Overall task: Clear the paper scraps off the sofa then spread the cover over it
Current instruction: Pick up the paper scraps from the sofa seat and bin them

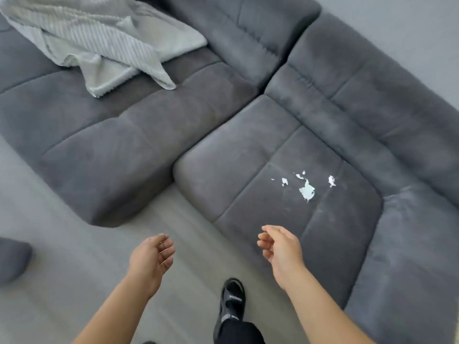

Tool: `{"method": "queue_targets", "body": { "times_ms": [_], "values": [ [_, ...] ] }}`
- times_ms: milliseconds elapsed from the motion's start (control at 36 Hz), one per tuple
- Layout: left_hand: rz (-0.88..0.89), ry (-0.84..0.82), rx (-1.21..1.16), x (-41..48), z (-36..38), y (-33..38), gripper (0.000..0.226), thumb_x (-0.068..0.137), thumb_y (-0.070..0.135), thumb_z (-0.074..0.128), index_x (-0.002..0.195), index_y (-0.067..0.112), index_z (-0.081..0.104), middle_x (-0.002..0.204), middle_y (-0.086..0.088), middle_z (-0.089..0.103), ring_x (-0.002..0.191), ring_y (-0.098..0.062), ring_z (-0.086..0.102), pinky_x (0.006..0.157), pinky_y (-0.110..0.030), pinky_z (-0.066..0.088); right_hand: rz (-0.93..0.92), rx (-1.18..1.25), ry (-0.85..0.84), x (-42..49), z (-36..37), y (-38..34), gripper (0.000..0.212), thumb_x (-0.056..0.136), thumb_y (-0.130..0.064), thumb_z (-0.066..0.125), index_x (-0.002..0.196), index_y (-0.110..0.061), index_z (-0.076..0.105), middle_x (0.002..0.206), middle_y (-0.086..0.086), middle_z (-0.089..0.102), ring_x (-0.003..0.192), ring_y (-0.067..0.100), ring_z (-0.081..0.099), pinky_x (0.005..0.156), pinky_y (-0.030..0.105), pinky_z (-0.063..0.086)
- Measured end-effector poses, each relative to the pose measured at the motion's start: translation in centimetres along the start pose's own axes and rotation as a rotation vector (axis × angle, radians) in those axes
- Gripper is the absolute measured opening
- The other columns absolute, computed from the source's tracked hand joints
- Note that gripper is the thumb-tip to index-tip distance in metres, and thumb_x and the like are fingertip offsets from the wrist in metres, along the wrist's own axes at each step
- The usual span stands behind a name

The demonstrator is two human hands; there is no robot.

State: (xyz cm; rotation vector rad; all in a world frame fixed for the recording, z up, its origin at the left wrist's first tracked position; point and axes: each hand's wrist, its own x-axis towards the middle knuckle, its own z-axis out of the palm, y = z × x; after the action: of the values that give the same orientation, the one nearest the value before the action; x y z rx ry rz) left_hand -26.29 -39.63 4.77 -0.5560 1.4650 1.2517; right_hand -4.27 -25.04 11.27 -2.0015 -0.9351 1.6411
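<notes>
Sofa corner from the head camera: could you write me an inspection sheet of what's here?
Surface: grey corner sofa, seat cushions mostly bare.
Job's things: white paper scraps scattered on the right-hand seat cushion; pale ribbed cover lying crumpled on the far left section, not spread.
Clutter: a dark grey thing on the floor at the left edge; cannot tell what it is.
Hands: left hand and right hand both loosely curled and holding nothing, short of the scraps.
Cables: nothing seen.
Surroundings: light floor; one foot in a black sandal beside the sofa.
</notes>
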Motion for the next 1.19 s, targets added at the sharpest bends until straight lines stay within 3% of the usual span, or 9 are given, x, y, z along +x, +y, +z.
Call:
{"method": "queue_targets", "body": {
  "times_ms": [83, 306, 556, 639, 750, 861, 1083, 1194],
  "values": [
    [-0.003, -0.070, 0.103, 0.8, 9.7, -5.4, 0.004, 0.097, 0.012, 0.057, 0.101, 0.011, 0.058, 0.078, -0.005, 0.056, 0.066, -0.019, 0.050, 0.061, -0.030, 0.036, 0.023, 0.067, 0.100, 5.8, -10.0, -0.1, 0.010, 0.093, -0.010, 0.062, 0.088, -0.011, 0.071, 0.074, 0.004, 0.069, 0.063, 0.016, 0.063, 0.058, 0.027, 0.044],
    [-0.036, -0.069, 0.322, 5.2, 27.9, -15.6, 0.003, 0.097, 0.011, 0.057, 0.097, 0.011, 0.060, 0.071, -0.005, 0.060, 0.060, -0.019, 0.055, 0.057, -0.030, 0.038, 0.080, 0.136, 0.205, 22.5, -24.6, -0.8, 0.015, 0.097, -0.021, 0.062, 0.087, -0.013, 0.069, 0.076, 0.002, 0.068, 0.066, 0.015, 0.063, 0.058, 0.026, 0.044],
    [-0.077, -0.093, 0.562, 10.0, 44.8, -20.7, 0.003, 0.095, 0.010, 0.057, 0.095, 0.011, 0.060, 0.069, -0.007, 0.061, 0.054, -0.020, 0.057, 0.051, -0.026, 0.037, -0.052, -0.194, 0.155, 38.4, -31.2, -5.6, 0.011, 0.093, -0.015, 0.061, 0.083, -0.017, 0.066, 0.084, 0.002, 0.068, 0.068, 0.015, 0.066, 0.059, 0.028, 0.046],
    [-0.077, -0.132, 0.614, 11.0, 47.6, -21.5, 0.004, 0.096, 0.014, 0.058, 0.095, 0.011, 0.061, 0.070, -0.006, 0.065, 0.055, -0.020, 0.059, 0.052, -0.026, 0.040, -0.147, -0.351, 0.158, 42.8, -30.4, -6.9, 0.008, 0.089, -0.018, 0.058, 0.085, -0.020, 0.065, 0.086, -0.005, 0.068, 0.083, 0.021, 0.067, 0.064, 0.029, 0.045],
    [-0.078, -0.167, 0.657, 12.0, 49.3, -21.7, 0.009, 0.096, 0.016, 0.060, 0.097, 0.010, 0.066, 0.074, -0.005, 0.069, 0.062, -0.021, 0.063, 0.055, -0.028, 0.044, -0.298, -0.526, 0.160, 47.9, -28.3, -8.6, 0.003, 0.092, -0.024, 0.059, 0.094, -0.024, 0.056, 0.098, -0.004, 0.062, 0.089, 0.021, 0.059, 0.073, 0.035, 0.048],
    [-0.080, -0.117, 0.575, 12.7, 48.8, -21.6, 0.010, 0.097, 0.016, 0.059, 0.099, 0.009, 0.066, 0.075, -0.006, 0.069, 0.065, -0.022, 0.063, 0.060, -0.031, 0.044, -0.245, -0.611, 0.190, 51.7, -26.9, -8.6, 0.017, 0.095, -0.028, 0.058, 0.108, -0.018, 0.053, 0.109, -0.003, 0.041, 0.091, 0.025, 0.053, 0.074, 0.035, 0.043],
    [-0.172, -0.015, 0.415, 12.8, 46.1, -22.3, 0.011, 0.096, 0.017, 0.060, 0.101, 0.010, 0.066, 0.080, -0.007, 0.069, 0.068, -0.023, 0.063, 0.065, -0.033, 0.045, -0.255, -0.467, 0.286, 53.9, -25.7, -5.5, 0.006, 0.093, -0.021, 0.061, 0.088, -0.020, 0.065, 0.113, 0.002, 0.052, 0.097, 0.024, 0.059, 0.077, 0.030, 0.042],
    [-0.168, -0.006, 0.383, 13.0, 46.2, -22.7, 0.013, 0.097, 0.017, 0.058, 0.104, 0.009, 0.066, 0.081, -0.007, 0.069, 0.070, -0.023, 0.064, 0.065, -0.033, 0.045, -0.185, -0.123, 0.319, 52.3, -25.8, -5.3, 0.005, 0.089, -0.017, 0.065, 0.084, -0.017, 0.067, 0.092, 0.003, 0.069, 0.077, 0.016, 0.062, 0.079, 0.035, 0.053]
  ]
}}
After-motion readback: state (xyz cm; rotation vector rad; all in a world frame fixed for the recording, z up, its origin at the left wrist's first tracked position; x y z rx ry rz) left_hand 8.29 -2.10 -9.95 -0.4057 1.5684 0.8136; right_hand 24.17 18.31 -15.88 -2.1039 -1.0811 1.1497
